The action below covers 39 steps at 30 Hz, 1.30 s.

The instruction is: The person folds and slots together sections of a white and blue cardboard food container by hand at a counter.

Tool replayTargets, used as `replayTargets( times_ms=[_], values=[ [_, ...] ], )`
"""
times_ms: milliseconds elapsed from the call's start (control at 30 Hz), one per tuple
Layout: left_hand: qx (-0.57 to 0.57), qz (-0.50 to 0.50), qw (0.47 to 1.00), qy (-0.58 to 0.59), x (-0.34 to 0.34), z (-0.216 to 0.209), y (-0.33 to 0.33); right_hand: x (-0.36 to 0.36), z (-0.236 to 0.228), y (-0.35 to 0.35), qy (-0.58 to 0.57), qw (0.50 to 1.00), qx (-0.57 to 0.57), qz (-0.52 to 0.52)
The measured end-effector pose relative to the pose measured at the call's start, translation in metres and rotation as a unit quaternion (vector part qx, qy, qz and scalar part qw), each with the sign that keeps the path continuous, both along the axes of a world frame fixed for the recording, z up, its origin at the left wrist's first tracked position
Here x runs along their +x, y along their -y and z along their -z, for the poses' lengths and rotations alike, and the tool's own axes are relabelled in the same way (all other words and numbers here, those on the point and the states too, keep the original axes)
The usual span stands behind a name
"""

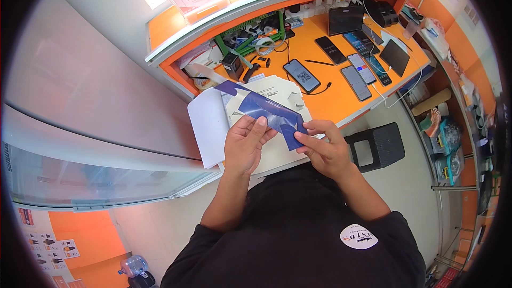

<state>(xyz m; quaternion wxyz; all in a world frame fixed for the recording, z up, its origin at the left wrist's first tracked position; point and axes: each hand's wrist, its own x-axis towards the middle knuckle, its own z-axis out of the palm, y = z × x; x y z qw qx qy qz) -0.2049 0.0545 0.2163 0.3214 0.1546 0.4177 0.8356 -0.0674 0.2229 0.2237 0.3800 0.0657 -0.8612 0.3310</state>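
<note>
A long, glossy blue-and-silver printed strip (265,112), like a folded card or sleeve, is held up between my two hands over the desk. My left hand (244,146) pinches its lower edge near the middle, thumb on top. At the strip's right end, my right hand (328,149) grips the corner between thumb and fingers. Beneath it lies a pile of cream papers or envelopes (277,88), partly covered by the strip and my hands. White sheets (202,122) hang over the desk's left edge, beside my left hand.
Several phones, including one showing a code (302,76), lie on the orange desk (330,106) with cables. A yellow-and-black handheld tool (257,67) and a green basket (242,48) stand farther back. A black stool (380,146) is at right; crowded shelves (453,128) line the wall.
</note>
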Motion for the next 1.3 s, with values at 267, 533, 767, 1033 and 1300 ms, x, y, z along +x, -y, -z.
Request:
replayTargets(
  times_ms=[267, 533, 767, 1033, 1300],
  values=[
    [-0.012, -0.04, 0.997, -0.061, 0.022, -0.003, -0.007, -0.002, 0.0, 0.005, -0.008, 1.0, -0.002, 0.023],
    [-0.069, -0.084, 0.982, -0.156, 0.031, -0.002, -0.005, 0.0, 0.0, 0.014, -0.016, 0.999, -0.019, 0.027],
    [-0.066, -0.105, 0.974, -0.19, 0.039, -0.014, -0.008, 0.001, 0.001, 0.011, -0.027, 0.999, -0.01, 0.019],
    [-0.069, -0.066, 0.979, -0.182, 0.058, -0.005, -0.008, 0.003, 0.008, 0.014, 0.053, 0.987, -0.153, 0.019],
    [-0.076, -0.008, 0.95, -0.304, 0.046, 0.004, -0.004, -0.013, 0.027, -0.01, 0.127, 0.9, -0.389, -0.153]
  ],
)
